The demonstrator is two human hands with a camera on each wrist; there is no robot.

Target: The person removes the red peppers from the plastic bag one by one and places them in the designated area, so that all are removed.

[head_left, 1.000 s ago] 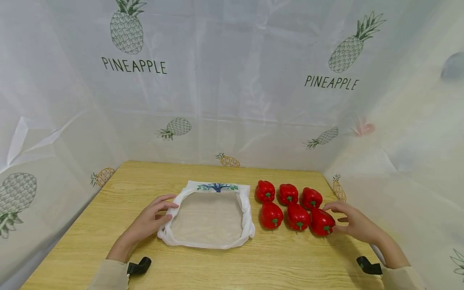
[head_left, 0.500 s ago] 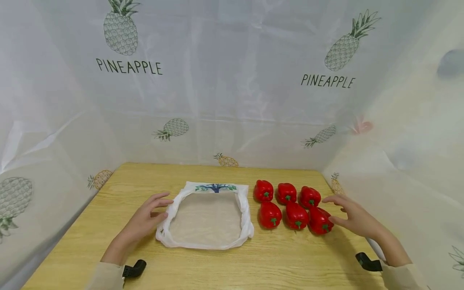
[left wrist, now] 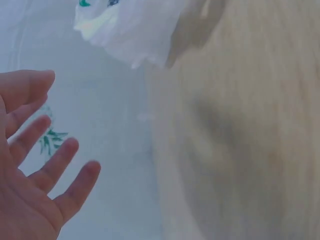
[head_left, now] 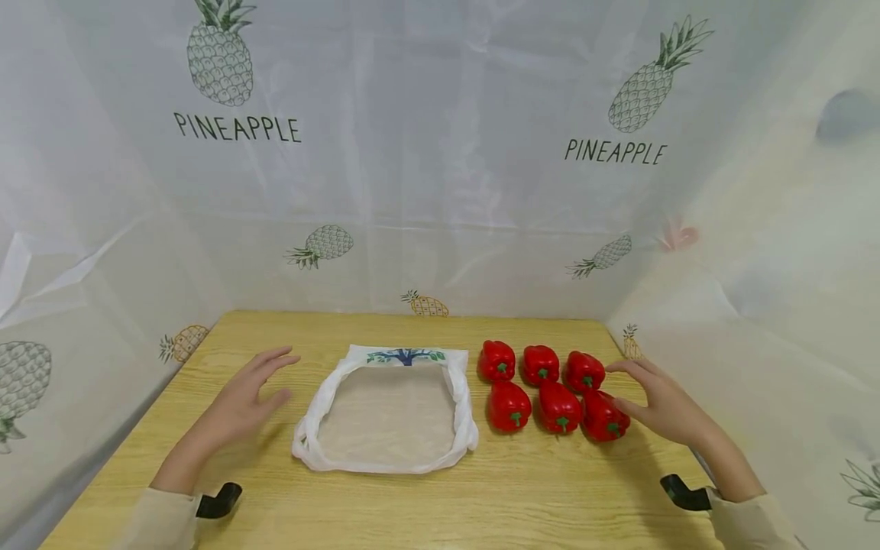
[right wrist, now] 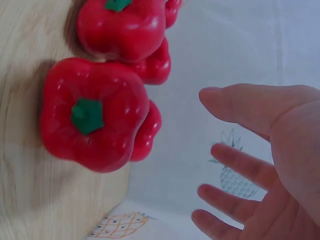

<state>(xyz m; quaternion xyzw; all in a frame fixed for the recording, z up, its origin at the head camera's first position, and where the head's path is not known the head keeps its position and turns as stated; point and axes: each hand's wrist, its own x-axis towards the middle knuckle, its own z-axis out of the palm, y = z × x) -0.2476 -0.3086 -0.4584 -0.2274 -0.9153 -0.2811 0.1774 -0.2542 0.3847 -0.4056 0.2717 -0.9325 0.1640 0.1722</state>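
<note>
In the head view a white plastic bag (head_left: 466,420) lies on the table, its mouth spread wide and a blue-green tree printed on its far side. My left hand (head_left: 237,397) is held apart from it on the left, fingers spread, with nothing in it. To the right of the bag, several red bell peppers (head_left: 509,406) with green stems sit in two rows. My right hand (head_left: 663,405) hovers beside the front-right bell pepper (head_left: 605,418). A gap separates thumb and fingers from that pepper in the right wrist view, and the palm holds nothing.
The wooden table (head_left: 426,512) has sheeting (head_left: 440,191) printed with pineapples along its back and both sides. On the right, that sheet comes close to my right forearm. A black wrist mount (head_left: 218,501) sits on the left arm, and another mount (head_left: 684,493) on the right.
My left hand has drawn away from the bag's left rim, moving left. My right hand has come slightly off the front-right bell pepper. The bag and bell peppers stay in place as the view shifts slightly.
</note>
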